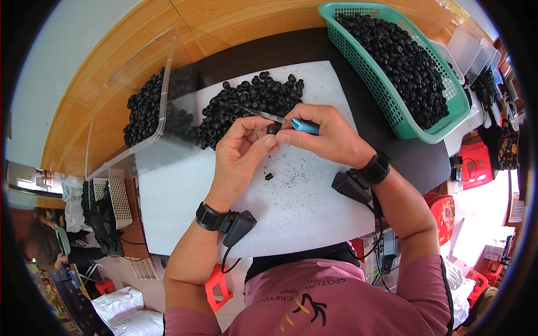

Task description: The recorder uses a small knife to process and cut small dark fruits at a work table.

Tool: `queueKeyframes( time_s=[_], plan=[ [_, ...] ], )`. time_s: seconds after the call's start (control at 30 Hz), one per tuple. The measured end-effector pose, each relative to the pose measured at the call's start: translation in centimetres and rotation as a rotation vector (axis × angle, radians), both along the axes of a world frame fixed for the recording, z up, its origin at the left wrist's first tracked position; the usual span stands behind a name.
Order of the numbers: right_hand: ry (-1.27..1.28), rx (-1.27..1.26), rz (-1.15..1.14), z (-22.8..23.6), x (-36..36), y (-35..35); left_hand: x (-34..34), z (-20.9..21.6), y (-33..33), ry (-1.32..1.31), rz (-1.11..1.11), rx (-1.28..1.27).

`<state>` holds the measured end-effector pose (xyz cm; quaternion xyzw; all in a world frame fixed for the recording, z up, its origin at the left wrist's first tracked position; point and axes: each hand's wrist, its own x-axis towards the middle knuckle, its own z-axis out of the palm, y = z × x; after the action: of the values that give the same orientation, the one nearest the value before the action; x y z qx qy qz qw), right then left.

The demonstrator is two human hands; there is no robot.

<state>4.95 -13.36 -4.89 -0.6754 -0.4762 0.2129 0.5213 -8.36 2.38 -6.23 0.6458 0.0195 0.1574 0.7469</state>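
Observation:
My left hand (238, 154) pinches a small black rounded rubber-like part (273, 129) between thumb and fingertips. In my right hand (333, 134) is a small knife (305, 126) with a light blue handle. Its thin blade points left, just above the black part; whether the edge touches it I cannot tell. Both hands meet over a white board (314, 218). Right behind them lies a heap of similar black parts (249, 101), some showing round holes. A black scrap (268, 176) and many tiny dark crumbs lie on the board nearer to me.
At the back right, a green perforated basket (403, 129) is full of black parts. A clear plastic bin (162, 120) with more of them tilts at the left. Dark box-like devices (240, 227) with cables are strapped to both wrists. Another person (45, 243) is at the far left.

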Motion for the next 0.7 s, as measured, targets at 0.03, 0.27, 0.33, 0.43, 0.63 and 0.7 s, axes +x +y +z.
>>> queueKeyframes(
  time_s=[0.03, 0.27, 0.33, 0.43, 0.63, 0.7],
  plan=[
    [0.085, 0.0, 0.011, 0.04, -0.05, 0.06, -0.01, 0.05, 0.0, 0.017, 0.007, 0.015],
    [0.167, -0.036, 0.055, 0.23, 0.06, -0.03, -0.13, 0.44, -0.1, 0.05, -0.015, 0.12],
    [0.187, -0.045, 0.076, 0.05, 0.15, -0.03, -0.1, 0.37, -0.1, 0.037, -0.027, 0.096],
    [0.213, -0.07, 0.076, 0.16, 0.16, -0.07, -0.12, 0.35, -0.04, 0.017, -0.053, 0.065],
    [0.226, -0.094, 0.073, 0.54, 0.06, -0.26, -0.1, 0.19, 0.18, -0.006, -0.085, 0.023],
    [0.095, -0.053, 0.094, 0.52, -0.03, -0.33, -0.14, 0.02, 0.37, 0.015, -0.076, 0.009]
  ],
)
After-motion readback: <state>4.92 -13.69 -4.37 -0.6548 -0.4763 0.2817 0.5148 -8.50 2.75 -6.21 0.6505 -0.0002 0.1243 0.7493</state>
